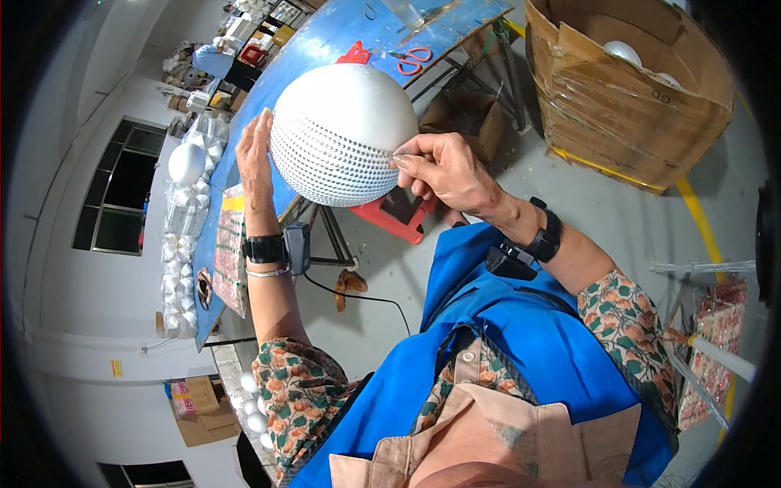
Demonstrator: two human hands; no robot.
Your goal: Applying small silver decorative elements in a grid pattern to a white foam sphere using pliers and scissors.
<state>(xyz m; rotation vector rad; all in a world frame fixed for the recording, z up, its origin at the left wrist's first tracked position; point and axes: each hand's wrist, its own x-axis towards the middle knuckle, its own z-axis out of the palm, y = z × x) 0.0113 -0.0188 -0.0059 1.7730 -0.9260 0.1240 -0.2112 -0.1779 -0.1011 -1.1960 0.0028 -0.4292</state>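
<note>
A large white ball [346,102] stands at the near edge of the blue table. Rows of small shiny rhinestones [329,163] wrap its lower half, while its upper part is plain. My left hand [256,159] lies along the ball's left side, fingers stretched out and steadying it. At the right side, my right hand [447,171] is closed, thumb and index finger pinching the end of a rhinestone strand right at the top row. Most of that strand's loose end is hidden by the fingers.
Red-handled scissors [413,61] lie on the blue table [317,49] behind the ball. A big cardboard box [626,106] with white balls stands at the right. Below the table is a red stool-like object [399,213]. Wrapped white balls [179,276] line the left. A cable [366,299] hangs from my left wrist device.
</note>
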